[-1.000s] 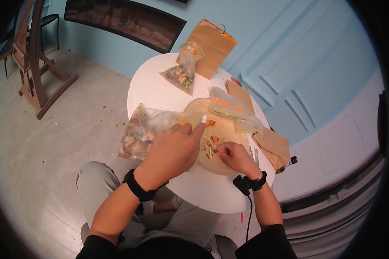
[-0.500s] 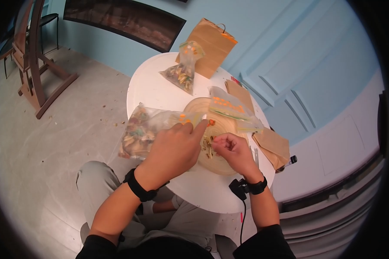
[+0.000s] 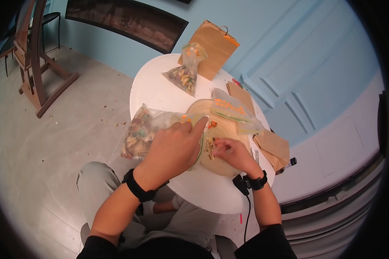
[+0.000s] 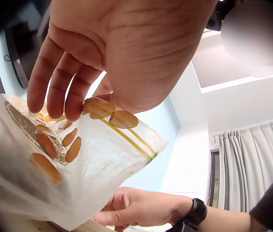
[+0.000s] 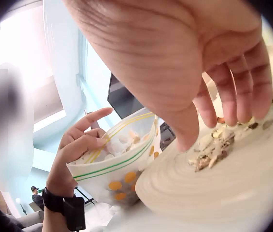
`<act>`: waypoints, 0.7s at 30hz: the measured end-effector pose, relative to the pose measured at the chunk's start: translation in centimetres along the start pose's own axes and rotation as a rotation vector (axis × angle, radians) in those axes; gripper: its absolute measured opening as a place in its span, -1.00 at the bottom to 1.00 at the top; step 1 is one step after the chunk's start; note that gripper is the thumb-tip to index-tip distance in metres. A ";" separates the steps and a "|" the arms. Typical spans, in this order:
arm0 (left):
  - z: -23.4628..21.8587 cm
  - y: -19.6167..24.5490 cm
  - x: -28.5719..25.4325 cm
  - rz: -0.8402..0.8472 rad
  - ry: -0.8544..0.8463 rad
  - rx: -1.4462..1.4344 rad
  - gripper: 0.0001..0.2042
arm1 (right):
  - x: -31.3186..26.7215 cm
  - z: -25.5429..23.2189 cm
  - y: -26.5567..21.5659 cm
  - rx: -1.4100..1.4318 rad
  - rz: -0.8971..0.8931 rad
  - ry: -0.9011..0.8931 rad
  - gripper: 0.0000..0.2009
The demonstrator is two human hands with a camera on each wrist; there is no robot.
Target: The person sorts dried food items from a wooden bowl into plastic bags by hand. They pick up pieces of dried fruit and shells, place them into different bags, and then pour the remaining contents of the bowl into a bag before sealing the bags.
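My left hand [image 3: 173,146] pinches the rim of a clear zip bag [image 5: 112,169] with orange oval prints, its mouth spread apart with the index finger extended. Mixed dried bits [image 3: 136,136] fill the bag's lower end, which lies to the left. My right hand [image 3: 233,153] hovers low over a round ridged tray [image 3: 222,168], thumb and fingers apart. Below its fingertips lies a small heap of dried plant pieces [image 5: 212,153]. An orange-red dried piece [image 3: 212,124] sits farther back on the tray; another shows right at the right fingertips.
A second filled zip bag [image 3: 183,77] stands at the back of the white round table [image 3: 151,86], before a brown paper bag [image 3: 214,49]. A flat printed zip bag [image 3: 229,105] overlaps the tray's far right. Folded brown paper [image 3: 272,146] lies at the right edge.
My right hand has moved left over the heap, its fingertips reaching the nearer orange-red piece, and its fingers have spread. My left hand stays at the bag's rim.
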State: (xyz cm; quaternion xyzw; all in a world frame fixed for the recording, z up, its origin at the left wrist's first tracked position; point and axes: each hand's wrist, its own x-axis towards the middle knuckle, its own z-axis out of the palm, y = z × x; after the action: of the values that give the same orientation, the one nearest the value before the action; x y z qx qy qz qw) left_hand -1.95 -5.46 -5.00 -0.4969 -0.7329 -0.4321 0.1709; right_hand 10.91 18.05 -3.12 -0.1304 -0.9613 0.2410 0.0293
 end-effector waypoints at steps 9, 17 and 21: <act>-0.1 0.2 0.2 -0.007 -0.006 0.003 -0.44 | -0.4 0.4 0.2 0.217 0.129 -0.124 -0.72; 0.2 0.0 0.1 0.005 0.019 -0.006 -0.45 | -0.6 0.4 2.2 0.364 0.164 -0.010 -0.79; 0.3 0.0 0.1 0.001 0.007 -0.009 -0.47 | -0.6 0.0 2.7 0.291 0.136 0.076 -0.80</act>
State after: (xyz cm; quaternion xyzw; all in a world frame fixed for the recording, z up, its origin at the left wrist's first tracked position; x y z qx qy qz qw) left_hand -1.91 -5.20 -5.08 -0.4965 -0.7300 -0.4372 0.1717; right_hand 12.13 20.16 -4.35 -0.1986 -0.9034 0.3739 0.0678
